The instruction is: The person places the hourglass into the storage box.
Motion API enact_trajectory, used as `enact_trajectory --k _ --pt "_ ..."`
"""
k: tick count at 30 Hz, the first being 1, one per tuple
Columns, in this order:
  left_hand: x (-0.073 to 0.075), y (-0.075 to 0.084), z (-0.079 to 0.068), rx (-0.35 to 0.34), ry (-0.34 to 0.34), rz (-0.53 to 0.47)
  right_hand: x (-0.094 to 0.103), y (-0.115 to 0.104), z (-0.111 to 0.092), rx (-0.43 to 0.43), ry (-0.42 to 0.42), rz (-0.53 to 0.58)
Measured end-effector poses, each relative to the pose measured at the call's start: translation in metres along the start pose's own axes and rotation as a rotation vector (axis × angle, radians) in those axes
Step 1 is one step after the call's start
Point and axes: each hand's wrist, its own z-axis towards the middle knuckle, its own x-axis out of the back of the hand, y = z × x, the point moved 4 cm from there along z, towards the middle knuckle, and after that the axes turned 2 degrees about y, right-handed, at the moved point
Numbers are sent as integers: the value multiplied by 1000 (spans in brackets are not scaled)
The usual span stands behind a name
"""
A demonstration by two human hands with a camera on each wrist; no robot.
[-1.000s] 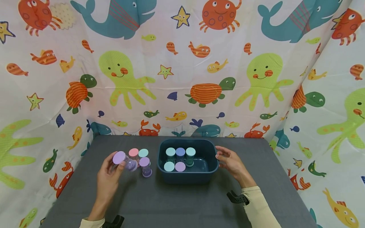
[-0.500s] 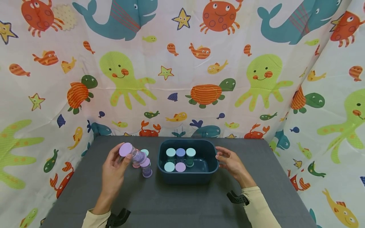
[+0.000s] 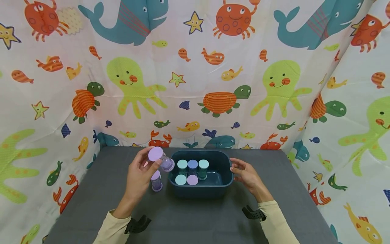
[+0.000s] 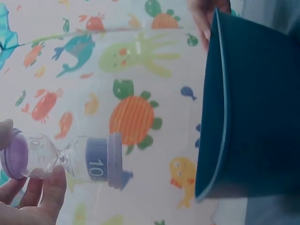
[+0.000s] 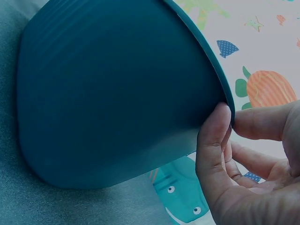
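My left hand [image 3: 137, 181] holds a clear sand timer [image 4: 65, 157] with lilac caps, tilted in the air just left of the dark teal bin [image 3: 201, 192]. In the left wrist view, a purple band on it reads 10. Fingertips and thumb grip the timer's near end and waist. My right hand [image 3: 250, 176] pinches the bin's right rim between thumb and finger, as the right wrist view shows [image 5: 253, 154]. Inside the bin's left part stand several sand timers, among them a green one [image 3: 203, 166] and a lilac-capped one [image 3: 192, 180].
A lilac-capped sand timer [image 3: 156, 183] stands on the grey table [image 3: 195, 217] left of the bin. The pink and mint timers behind it are mostly hidden by my left hand. A curtain [image 3: 189, 84] printed with sea animals encloses the table's back and sides.
My left hand has carried the lilac sand timer rightward, from over the standing timers to the bin's left rim. The right hand stays on the bin.
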Motion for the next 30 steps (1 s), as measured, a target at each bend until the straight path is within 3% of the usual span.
enact_trajectory --k 12,25,30 --pt "-43 3 12 19 -136 -64 0 -1 0 -7 -6 7" --pt "-82 -21 22 116 -263 -21 0 -1 -1 -4 -1 -1" --pt "-98 -30 21 116 -319 25 0 -1 -1 -4 -1 4"
